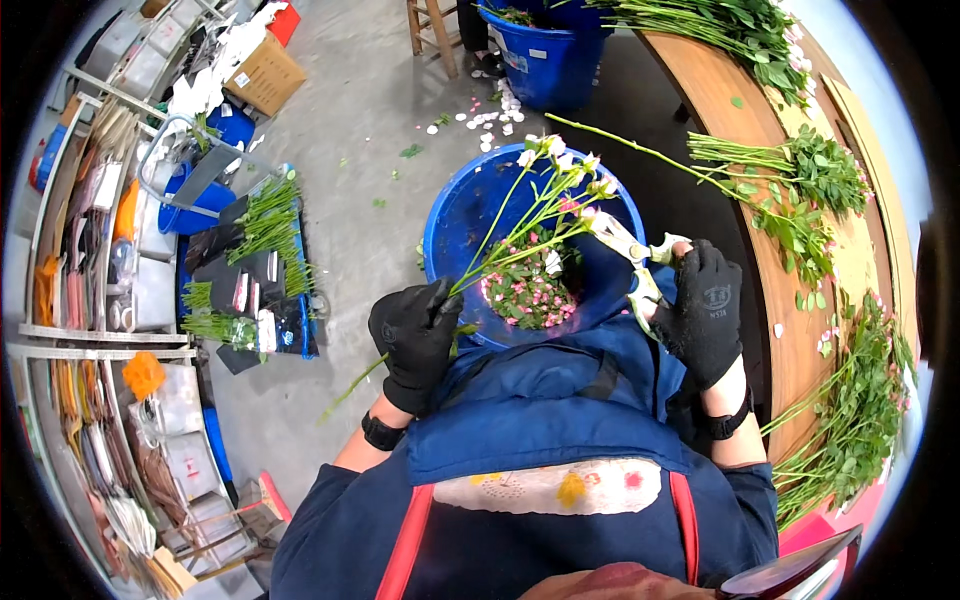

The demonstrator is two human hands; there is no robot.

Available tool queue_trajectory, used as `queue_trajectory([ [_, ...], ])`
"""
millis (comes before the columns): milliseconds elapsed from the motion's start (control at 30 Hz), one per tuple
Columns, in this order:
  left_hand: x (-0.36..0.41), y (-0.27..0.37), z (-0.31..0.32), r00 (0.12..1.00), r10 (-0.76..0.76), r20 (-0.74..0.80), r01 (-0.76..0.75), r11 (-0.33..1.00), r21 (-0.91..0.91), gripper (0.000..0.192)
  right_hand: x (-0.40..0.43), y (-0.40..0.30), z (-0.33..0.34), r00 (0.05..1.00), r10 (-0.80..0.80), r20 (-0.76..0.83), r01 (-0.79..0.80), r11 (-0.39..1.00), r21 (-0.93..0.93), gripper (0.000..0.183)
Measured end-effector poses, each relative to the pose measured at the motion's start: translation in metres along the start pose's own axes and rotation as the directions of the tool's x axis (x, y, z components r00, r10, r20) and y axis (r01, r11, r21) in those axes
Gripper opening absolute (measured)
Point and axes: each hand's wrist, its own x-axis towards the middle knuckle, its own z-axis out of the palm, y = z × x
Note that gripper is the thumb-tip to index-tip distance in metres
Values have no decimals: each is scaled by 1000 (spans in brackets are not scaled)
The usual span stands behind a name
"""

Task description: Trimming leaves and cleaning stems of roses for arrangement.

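Observation:
In a black glove, my left hand (417, 343) grips a branching flower stem (491, 259) whose pale pink and white blooms (568, 169) lean toward the upper right. Its cut end sticks out below the hand. My right hand (701, 311), gloved too, holds pruning scissors (634, 259) by their white-green handles. The blades reach the lowest blooms; petals partly hide the tips, so I cannot tell whether they touch a stem. Beneath both hands stands a round blue bucket (536, 202) with pink petals and green leaves (531, 289) at its bottom.
To the right, a wooden table (780, 420) carries bunches of cut flowers (847, 405); one long stem (637, 146) juts past its edge. Another blue bucket (551, 64) stands ahead near fallen petals (491, 120). Green stems (274, 225) and shelving (105, 337) line the left side.

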Motion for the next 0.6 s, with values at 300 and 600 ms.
queue_trajectory([
  [300,1,9,9,935,-331,129,355,847,-397,22,21,-2,-2,999,41,36,-34,983,-181,63],
  [600,-10,-18,10,920,-329,215,386,860,-334,24,41,-8,3,997,-40,68,57,962,-267,54],
])
